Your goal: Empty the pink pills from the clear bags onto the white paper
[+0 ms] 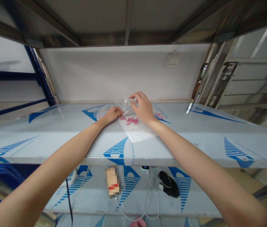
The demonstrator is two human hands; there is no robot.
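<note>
Two bare forearms reach across a shelf-like steel bench, and the left hand (112, 115) and right hand (143, 107) meet over a clear plastic zip bag (136, 131) lying flat, its top end lifted. The left hand's fingers (118, 111) close on the bag's near edge, while the right hand's fingers (133, 101) pinch its raised upper corner, so the mouth looks held up between them. A loose cluster of small pink pills (131, 120) sits on the flattened part of the bag; whether they are inside it is hard to tell. The pills are gathered in one spot, and the mouth does not look pressed shut. Beneath the hands, the tabletop (194, 138) wears a glossy film printed with blue stripes. Beyond it rises a white wall panel (100, 75) carrying a small cream wall switch (172, 61).
</note>
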